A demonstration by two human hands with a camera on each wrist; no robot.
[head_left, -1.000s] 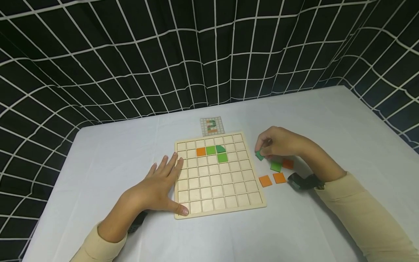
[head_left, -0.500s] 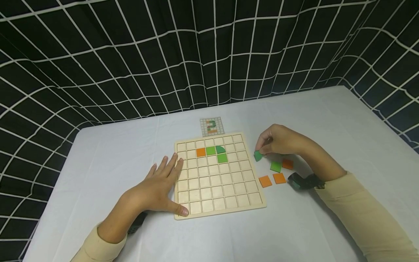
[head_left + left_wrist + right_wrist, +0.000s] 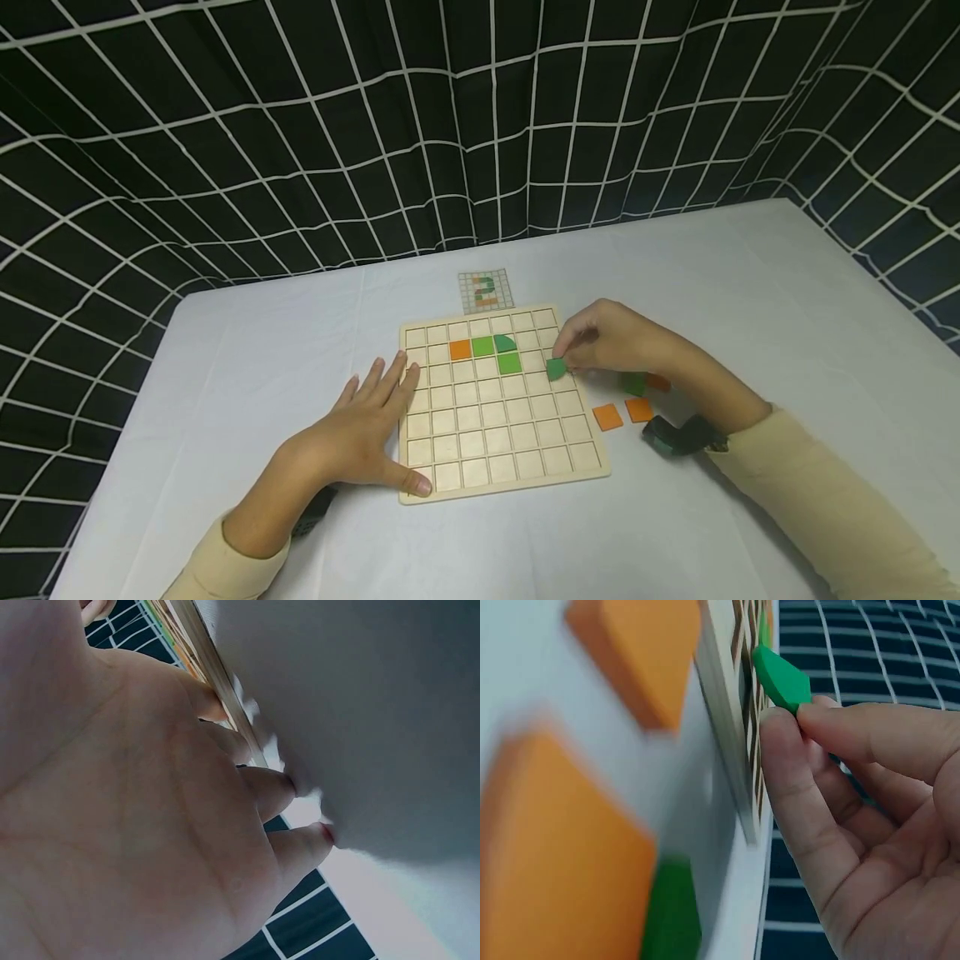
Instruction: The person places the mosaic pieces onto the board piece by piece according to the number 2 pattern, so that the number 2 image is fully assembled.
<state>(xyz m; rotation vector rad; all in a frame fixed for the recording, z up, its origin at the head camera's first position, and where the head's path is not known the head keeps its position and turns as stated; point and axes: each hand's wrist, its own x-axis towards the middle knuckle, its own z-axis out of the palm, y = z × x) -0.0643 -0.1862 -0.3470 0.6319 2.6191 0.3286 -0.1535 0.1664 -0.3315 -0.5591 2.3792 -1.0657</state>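
Between thumb and fingertip my right hand pinches a dark green tile with one rounded edge, over the right columns of the wooden grid board. The right wrist view shows the same green tile at the fingertips. My left hand rests with spread fingers on the board's left edge, thumb on the lower left corner. Near the board's top lie an orange tile, a light green tile, a dark green rounded tile and, below it, another light green tile.
A small patterned card lies behind the board. Right of the board are orange tiles, a green tile and a red-orange tile, partly under the right forearm. A black grid-lined curtain stands beyond the white table.
My right hand has turned the dark green tile and carried it left from beside the board to over its right columns. My left hand stays in place.
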